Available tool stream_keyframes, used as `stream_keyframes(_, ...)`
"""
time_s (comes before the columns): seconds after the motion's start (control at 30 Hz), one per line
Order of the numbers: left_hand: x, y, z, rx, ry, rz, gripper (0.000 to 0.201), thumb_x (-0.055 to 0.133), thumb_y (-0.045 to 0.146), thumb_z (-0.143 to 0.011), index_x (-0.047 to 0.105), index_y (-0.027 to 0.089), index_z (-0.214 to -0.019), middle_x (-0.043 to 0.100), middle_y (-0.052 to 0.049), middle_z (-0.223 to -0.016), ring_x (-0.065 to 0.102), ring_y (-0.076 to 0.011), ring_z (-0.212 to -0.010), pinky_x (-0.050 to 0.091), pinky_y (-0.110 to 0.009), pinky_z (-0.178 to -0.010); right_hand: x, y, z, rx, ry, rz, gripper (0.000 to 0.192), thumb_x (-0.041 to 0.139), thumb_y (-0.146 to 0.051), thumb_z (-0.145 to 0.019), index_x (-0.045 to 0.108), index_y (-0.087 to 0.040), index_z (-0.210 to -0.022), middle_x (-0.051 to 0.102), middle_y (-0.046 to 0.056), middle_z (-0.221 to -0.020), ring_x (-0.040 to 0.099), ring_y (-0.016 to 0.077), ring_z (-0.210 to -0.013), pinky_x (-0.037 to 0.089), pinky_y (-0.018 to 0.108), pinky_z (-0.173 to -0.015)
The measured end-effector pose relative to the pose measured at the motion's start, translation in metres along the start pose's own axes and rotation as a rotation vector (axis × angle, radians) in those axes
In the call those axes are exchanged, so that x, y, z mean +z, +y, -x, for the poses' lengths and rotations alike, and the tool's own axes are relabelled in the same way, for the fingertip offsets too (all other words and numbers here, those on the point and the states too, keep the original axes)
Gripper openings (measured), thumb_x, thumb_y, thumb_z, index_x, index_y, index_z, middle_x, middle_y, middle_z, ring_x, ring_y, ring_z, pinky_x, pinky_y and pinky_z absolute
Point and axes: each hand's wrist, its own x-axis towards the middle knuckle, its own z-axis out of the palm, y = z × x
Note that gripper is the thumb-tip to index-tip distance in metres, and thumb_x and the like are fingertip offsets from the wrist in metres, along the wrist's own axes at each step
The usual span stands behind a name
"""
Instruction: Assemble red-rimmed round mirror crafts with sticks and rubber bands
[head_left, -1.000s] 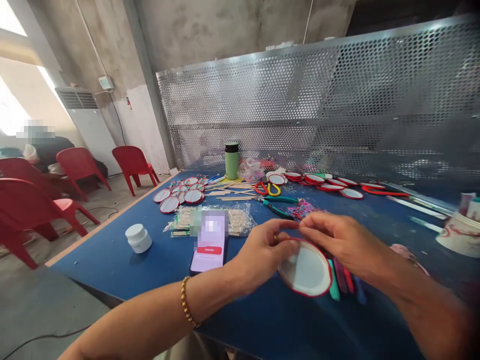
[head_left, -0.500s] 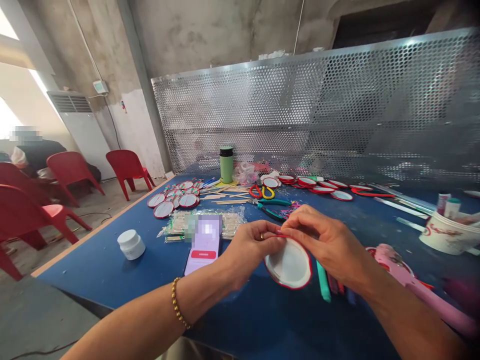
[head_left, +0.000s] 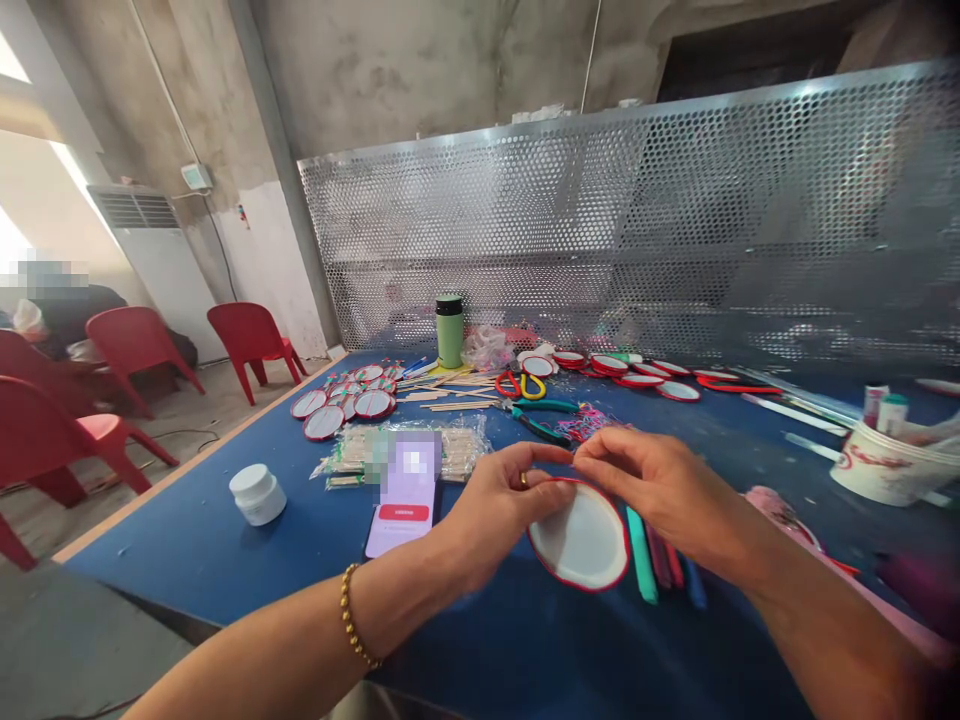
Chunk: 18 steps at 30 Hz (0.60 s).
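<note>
My left hand [head_left: 517, 505] grips a round white disc with a red rim [head_left: 581, 540] by its upper edge, thumb laid across the white face. At the disc's top edge, my right hand [head_left: 649, 485] has thumb and fingertips pinched together beside my left index finger; whatever is between them is too small to make out. Just right of the disc lie a green stick [head_left: 641, 555] and several red and blue ones, partly under my right hand. A phone [head_left: 405, 500] leans on a plastic bag of wooden sticks [head_left: 461, 440] left of my hands.
A white jar [head_left: 257, 495] stands at left. Behind are a green bottle [head_left: 450, 335], pliers [head_left: 536, 420], a heap of red-rimmed discs [head_left: 324, 421] and loose sticks. A paper cup [head_left: 885, 465] and a pink tool [head_left: 765, 500] are at right. A perforated metal screen [head_left: 525, 230] backs the table.
My right fingertips have risen slightly off the disc's edge, and my left index finger has straightened. The disc shows more of its face. The view has shifted a little.
</note>
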Motion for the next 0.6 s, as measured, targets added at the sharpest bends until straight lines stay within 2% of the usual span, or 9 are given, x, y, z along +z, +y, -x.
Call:
stream_keyframes(0.13,0.000,-0.002,-0.001,0.009,0.042,-0.040,0.042,0.082,0.036,-0.069,0.069,0.010,-0.099,0.068,-0.004,-0.076,0.060,-0.0133,-0.069,0.042,-0.026,-0.067,0.004,0.001,0.000,0.035,-0.021,-0.062,0.041,0.059,-0.058,-0.083,0.069,-0.020,-0.070,0.067,0.003,-0.063,0.058,0.0160,-0.057,0.044,0.025,-0.049)
stream_keyframes(0.27,-0.001,-0.004,-0.002,-0.030,-0.008,0.018,0.047,0.086,0.038,-0.064,0.070,0.009,-0.097,0.067,-0.003,-0.073,0.061,-0.0125,-0.067,0.042,-0.025,-0.067,0.006,-0.004,0.000,0.043,-0.022,-0.152,0.046,0.063,-0.064,-0.078,0.068,-0.019,-0.071,0.065,0.002,-0.062,0.057,0.0148,-0.055,0.044,0.024,-0.047)
stream_keyframes(0.47,0.001,-0.003,-0.001,-0.109,0.010,0.109,0.047,0.091,0.037,-0.055,0.069,0.009,-0.086,0.067,-0.003,-0.071,0.059,-0.0096,-0.061,0.042,-0.023,-0.063,0.006,-0.010,0.003,-0.037,-0.022,-0.145,0.041,0.062,-0.060,-0.084,0.065,-0.020,-0.072,0.062,0.000,-0.064,0.054,0.0126,-0.057,0.043,0.022,-0.050)
stream_keyframes(0.6,0.001,-0.002,0.000,-0.129,0.007,0.142,0.040,0.090,0.034,-0.057,0.068,0.011,-0.082,0.066,-0.001,-0.069,0.058,-0.0092,-0.059,0.042,-0.023,-0.061,0.006,-0.010,0.005,-0.043,-0.029,-0.166,0.040,0.061,-0.060,-0.086,0.065,-0.021,-0.075,0.063,0.000,-0.066,0.056,0.0130,-0.059,0.044,0.022,-0.051)
